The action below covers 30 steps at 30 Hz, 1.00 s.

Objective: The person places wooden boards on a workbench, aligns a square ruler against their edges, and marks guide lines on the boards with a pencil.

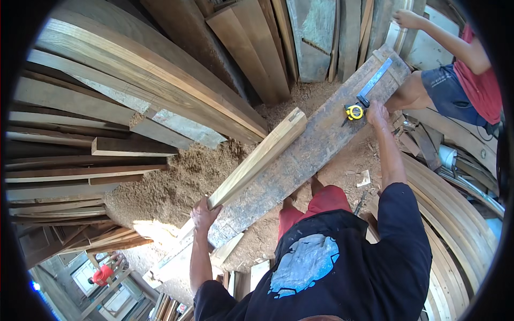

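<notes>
My left hand (204, 215) is closed around the near end of a squared wooden beam (259, 156), which lies lengthwise along a worn, stained workbench plank (316, 142). A small cutout shows at the beam's far end. My right hand (378, 114) is at the bench's right edge with its fingers curled; what they hold, if anything, is hidden. Right beside it sit a yellow and black tape measure (354, 112) and a square (376, 82) with a bluish metal blade and a dark handle. The square lies across the far part of the bench.
Planks (150, 69) are stacked at the left, and boards (257, 53) lean at the back. Sawdust (182, 187) covers the floor. Another person (455, 80) stands at the far right, a hand on an upright board. Curved timber (444, 214) lies at right. Someone in red (101, 274) works lower left.
</notes>
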Available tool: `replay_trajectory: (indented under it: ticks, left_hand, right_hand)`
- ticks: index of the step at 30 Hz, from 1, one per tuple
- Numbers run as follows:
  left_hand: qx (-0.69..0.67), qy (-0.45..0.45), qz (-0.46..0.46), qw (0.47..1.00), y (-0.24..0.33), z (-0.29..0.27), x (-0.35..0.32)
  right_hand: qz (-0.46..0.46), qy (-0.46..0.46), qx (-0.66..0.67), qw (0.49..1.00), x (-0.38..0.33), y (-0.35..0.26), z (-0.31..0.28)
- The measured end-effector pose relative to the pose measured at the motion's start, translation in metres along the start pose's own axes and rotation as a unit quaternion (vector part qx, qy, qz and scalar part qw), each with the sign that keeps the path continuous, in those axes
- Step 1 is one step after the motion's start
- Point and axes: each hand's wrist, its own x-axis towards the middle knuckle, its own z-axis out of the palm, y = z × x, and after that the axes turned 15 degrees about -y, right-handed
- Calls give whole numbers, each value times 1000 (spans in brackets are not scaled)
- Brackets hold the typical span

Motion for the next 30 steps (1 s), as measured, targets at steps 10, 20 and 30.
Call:
replay_trajectory:
  ticks: [10,20,30]
  left_hand:
    - [18,-46,-41,998,6,-18,25]
    - [-41,-49,-52,997,0,-21,39]
    - [-66,-51,-36,996,7,-11,30]
  right_hand:
    - [-127,72,-11,989,8,-7,-24]
    - [-224,110,-75,965,-37,-36,27]
    - [-164,78,-83,980,-9,-58,3]
